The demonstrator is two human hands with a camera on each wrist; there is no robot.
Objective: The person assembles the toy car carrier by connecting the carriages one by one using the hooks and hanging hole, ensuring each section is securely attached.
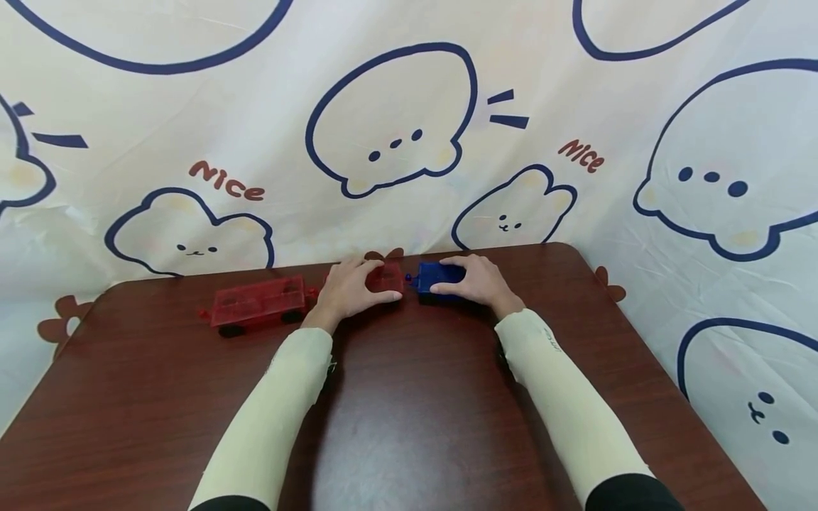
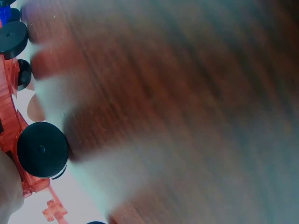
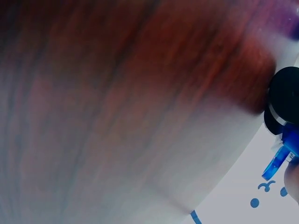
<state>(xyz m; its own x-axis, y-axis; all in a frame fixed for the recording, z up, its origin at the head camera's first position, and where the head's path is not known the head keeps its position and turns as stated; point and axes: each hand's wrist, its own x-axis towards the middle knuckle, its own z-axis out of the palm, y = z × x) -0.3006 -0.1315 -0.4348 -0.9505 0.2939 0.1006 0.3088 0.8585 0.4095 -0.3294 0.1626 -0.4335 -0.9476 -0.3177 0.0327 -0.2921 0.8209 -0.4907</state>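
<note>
My left hand [image 1: 345,292] grips a translucent red toy train car [image 1: 387,278] from above, thumb on the near side. Its black wheel [image 2: 43,149] and red frame show at the edge of the left wrist view. To the right, my right hand [image 1: 478,285] holds a shorter blue toy train car [image 1: 438,274] between thumb and fingers. A blue coupler [image 3: 275,163] sticks out below a black wheel [image 3: 286,95] in the right wrist view. The two held cars stand end to end on the table; whether their couplers are joined I cannot tell.
Left of my left hand, a longer red toy train car [image 1: 258,303] stands on black wheels, its right end close to the held red car. The dark wooden table [image 1: 409,426] ends at a white cloth backdrop [image 1: 383,220] with blue cartoon drawings.
</note>
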